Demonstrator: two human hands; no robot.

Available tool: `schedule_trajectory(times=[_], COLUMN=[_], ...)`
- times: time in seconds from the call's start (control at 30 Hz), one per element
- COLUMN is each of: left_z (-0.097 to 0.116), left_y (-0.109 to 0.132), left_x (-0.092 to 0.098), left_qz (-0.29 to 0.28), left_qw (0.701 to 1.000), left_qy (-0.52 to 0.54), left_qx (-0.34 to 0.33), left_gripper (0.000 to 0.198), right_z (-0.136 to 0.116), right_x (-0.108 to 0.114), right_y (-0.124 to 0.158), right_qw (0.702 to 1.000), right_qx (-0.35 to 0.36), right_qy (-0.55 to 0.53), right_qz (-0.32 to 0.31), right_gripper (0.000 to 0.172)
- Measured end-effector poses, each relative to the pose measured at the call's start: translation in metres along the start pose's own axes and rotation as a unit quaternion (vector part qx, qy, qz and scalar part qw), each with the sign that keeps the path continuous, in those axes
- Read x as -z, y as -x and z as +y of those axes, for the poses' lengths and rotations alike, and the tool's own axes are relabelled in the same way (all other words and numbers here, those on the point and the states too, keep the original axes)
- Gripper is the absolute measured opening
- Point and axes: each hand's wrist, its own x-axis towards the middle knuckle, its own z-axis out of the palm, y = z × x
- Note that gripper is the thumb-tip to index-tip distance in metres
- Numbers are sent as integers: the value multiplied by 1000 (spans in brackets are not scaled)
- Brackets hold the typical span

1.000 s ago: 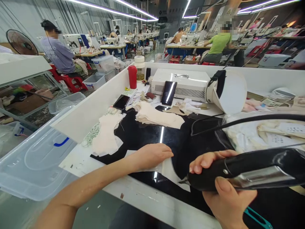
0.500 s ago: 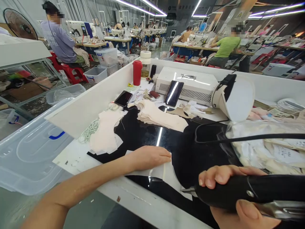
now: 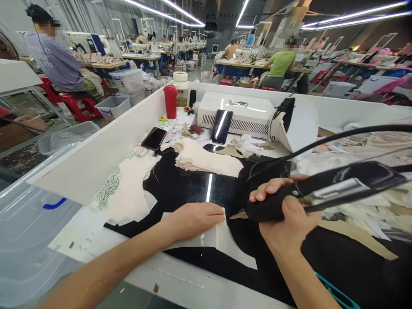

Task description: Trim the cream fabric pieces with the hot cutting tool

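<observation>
Palm down, my left hand (image 3: 196, 221) lies flat on a thin white fabric piece (image 3: 234, 246), its fingertips close together at the piece's upper edge. A narrow seam-like strip runs down the piece below them. My right hand (image 3: 286, 210) wraps around a black corded hand-held tool (image 3: 341, 184) with a metal lever along its side. The tool's nose points left toward my left fingertips, a little apart from them. Its tip is blurred. Behind my left hand sit a stack of pale pink cut pieces (image 3: 206, 159) and another pale pink piece (image 3: 130, 189).
A white vented box (image 3: 234, 113), two phones (image 3: 222, 126), a red bottle (image 3: 170, 102) and a glass jar (image 3: 181, 92) stand at the back. Fabric scraps (image 3: 363, 206) pile up at right, near a teal object (image 3: 337, 292). A low white wall (image 3: 93, 146) borders the table. People sit at sewing machines beyond.
The view has turned right. My right hand has drawn the tool up and away from the fabric piece's lower right edge, tilting its rear end upward. My left hand stays on the fabric.
</observation>
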Motion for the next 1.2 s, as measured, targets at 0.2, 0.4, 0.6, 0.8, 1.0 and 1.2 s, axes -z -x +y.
schedule_trajectory(times=[0.2,0.4,0.6,0.8,1.0,1.2], left_z=[1,1,-1,-2,-3,-5], left_y=[1,2,2,3,5,5], left_x=[6,5,7,10,12,16], left_qz=[4,3,-16,-7,-1,-6], left_qw=[1000,1000,1000,1000,1000,999], left_qy=[4,9,12,-5,-11,0], left_qx=[1,7,10,-7,-22,-33], left_gripper=[24,23,25,26,29,28], right_z=[12,15,18,9,6,10], right_x=[-7,-8,-6,-5,-6,-4], right_y=[1,4,7,10,15,17], right_qw=[1000,1000,1000,1000,1000,1000], right_qx=[-4,-2,4,2,2,0], right_qy=[-18,-19,-2,-10,-5,-10], right_qz=[-2,-5,-5,3,-1,-14], right_gripper=[45,46,42,45,45,42])
